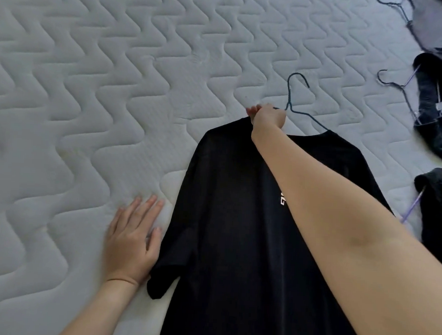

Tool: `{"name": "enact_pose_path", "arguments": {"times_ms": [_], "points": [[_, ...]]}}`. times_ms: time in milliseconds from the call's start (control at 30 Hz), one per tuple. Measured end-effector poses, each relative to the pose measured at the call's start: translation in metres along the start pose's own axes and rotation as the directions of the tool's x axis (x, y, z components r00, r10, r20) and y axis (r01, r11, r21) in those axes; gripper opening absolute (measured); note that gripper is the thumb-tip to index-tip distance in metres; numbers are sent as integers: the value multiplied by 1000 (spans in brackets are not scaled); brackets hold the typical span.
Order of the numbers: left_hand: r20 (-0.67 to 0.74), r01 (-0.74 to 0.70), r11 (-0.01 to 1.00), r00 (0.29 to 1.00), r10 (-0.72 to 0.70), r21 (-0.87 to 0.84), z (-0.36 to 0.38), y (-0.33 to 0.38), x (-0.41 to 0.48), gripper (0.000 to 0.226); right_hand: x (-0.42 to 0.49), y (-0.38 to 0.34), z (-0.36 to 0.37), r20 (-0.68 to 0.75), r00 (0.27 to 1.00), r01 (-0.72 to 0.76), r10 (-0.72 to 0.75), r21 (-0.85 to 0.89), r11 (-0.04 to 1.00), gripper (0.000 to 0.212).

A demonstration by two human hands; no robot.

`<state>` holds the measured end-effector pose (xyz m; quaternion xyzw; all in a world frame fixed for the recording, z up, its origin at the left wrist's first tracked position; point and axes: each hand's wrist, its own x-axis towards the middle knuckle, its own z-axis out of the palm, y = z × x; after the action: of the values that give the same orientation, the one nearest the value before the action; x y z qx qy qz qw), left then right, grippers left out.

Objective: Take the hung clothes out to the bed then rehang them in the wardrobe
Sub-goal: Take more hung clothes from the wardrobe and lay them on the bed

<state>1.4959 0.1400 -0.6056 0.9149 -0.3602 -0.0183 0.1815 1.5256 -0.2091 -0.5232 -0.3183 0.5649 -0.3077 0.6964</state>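
A black T-shirt (232,219) with small white lettering lies flat on the white quilted mattress (91,83), collar pointing away from me. A dark teal wire hanger (296,99) sits in its neck, hook sticking out past the collar. My right hand (267,117) reaches across the shirt and is closed on the hanger's left arm at the collar. My left hand (131,239) rests flat on the mattress with fingers spread, just touching the shirt's left sleeve.
At the right edge lie other clothes on hangers: a grey garment (437,27) at the top, a dark one (440,107) with a wire hanger (393,83) below it, and another dark piece (438,204) with a lilac hanger (412,207).
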Motion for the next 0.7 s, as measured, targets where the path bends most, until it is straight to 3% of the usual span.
{"name": "enact_pose_path", "arguments": {"times_ms": [167,267,300,367,467,533,700], "points": [[-52,-17,1000,999,16,-19,3,-1,-1,51,23,4,-16,-91,996,-46,16,-337,940,20],[-62,-28,999,998,27,-18,6,-2,-2,50,27,5,-21,-85,989,43,-123,-624,780,21],[-60,-29,999,998,28,-18,5,-2,-2,50,30,6,-23,-76,987,59,-140,-640,766,21],[-67,-27,999,997,26,-25,5,-1,-1,50,27,3,-27,-17,996,62,-90,-605,794,19],[-80,-31,999,996,28,-34,5,0,1,50,13,-4,-39,95,995,35,6,-415,909,14],[-52,-20,999,998,18,-40,2,0,0,51,-13,-6,-57,116,993,71,-29,-377,923,14],[258,179,979,954,-149,-95,-36,19,11,52,-139,-9,-160,149,988,75,-29,-315,946,17]]}}
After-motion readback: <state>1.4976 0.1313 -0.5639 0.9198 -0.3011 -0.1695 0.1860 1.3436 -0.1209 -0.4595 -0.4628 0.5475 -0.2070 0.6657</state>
